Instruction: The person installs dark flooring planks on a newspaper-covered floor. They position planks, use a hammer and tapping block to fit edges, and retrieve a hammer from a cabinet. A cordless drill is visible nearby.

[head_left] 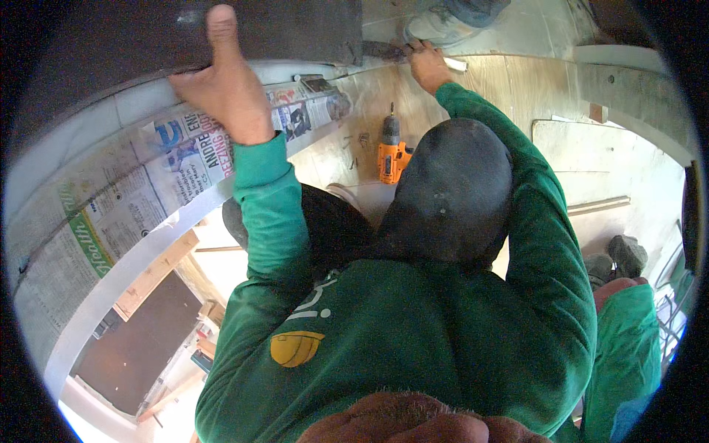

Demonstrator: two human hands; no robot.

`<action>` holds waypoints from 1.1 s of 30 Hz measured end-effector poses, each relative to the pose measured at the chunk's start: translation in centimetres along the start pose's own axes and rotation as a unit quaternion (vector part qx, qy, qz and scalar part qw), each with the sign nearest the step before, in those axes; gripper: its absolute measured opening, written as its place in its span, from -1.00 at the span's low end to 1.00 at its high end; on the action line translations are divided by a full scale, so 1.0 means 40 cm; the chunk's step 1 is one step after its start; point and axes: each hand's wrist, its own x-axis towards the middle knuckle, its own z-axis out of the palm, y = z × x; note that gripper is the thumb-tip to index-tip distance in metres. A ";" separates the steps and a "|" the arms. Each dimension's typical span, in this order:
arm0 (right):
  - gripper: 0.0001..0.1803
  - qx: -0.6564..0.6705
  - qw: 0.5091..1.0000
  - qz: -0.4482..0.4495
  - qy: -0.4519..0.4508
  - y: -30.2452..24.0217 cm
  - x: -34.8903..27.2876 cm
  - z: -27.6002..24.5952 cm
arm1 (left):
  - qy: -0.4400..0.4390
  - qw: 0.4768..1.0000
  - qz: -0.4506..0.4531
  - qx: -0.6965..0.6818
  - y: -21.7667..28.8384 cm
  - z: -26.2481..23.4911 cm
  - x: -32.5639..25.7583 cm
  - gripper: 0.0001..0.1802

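Note:
My left hand (229, 88) lies open against the lower part of a dark upright panel (295, 33), its thumb pointing away from me. Below it runs a ledge covered with newspaper (181, 159). My right hand (430, 68) reaches forward to the floor near the panel's right end, fingers curled round a slim tool. A pale handle end (456, 65) shows on one side of the fist and a dark part (384, 50) on the other; its kind is unclear. Between my knee and the panel, an orange cordless drill (391, 156) rests on the floor with a bit fitted.
Several small screws (353, 148) lie left of the drill. Beyond my right hand is another person's shoe (443, 28). Grey stone-like lumps (628, 255) and green cloth (624, 354) are at the right. Wooden boards (156, 275) stand at the lower left.

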 end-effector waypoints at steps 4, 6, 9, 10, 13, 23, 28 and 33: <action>-0.63 0.002 1.000 -0.009 0.007 -0.026 -0.015 -0.005 | -0.015 0.999 0.043 -0.014 -0.008 0.001 -0.002 -0.32; -0.63 -0.005 0.999 -0.020 0.024 -0.030 -0.031 -0.012 | -0.009 0.999 0.014 -0.029 0.006 0.003 -0.012 -0.43; -0.62 -0.002 0.997 -0.029 0.071 -0.009 -0.029 -0.027 | -0.025 0.998 0.044 0.022 0.024 0.005 -0.001 -0.46; -0.61 0.007 0.998 -0.028 0.064 -0.018 -0.031 -0.036 | -0.012 0.999 0.029 0.014 0.039 0.014 -0.009 -0.48; -0.63 0.017 0.998 -0.028 0.059 -0.015 -0.031 -0.041 | -0.014 0.998 0.038 0.045 0.033 0.008 -0.004 -0.48; -0.54 0.004 0.996 -0.084 0.012 0.004 -0.049 -0.107 | 0.152 0.980 0.025 0.126 -0.019 0.061 -0.018 0.22; -0.51 -0.068 0.993 -0.065 -0.065 0.144 -0.145 -0.164 | 0.185 0.980 -0.006 0.070 -0.059 0.074 -0.016 0.30; -0.55 -0.065 0.966 -0.133 -0.212 0.147 -0.052 -0.225 | 0.196 0.978 -0.076 0.013 -0.091 0.083 -0.059 0.28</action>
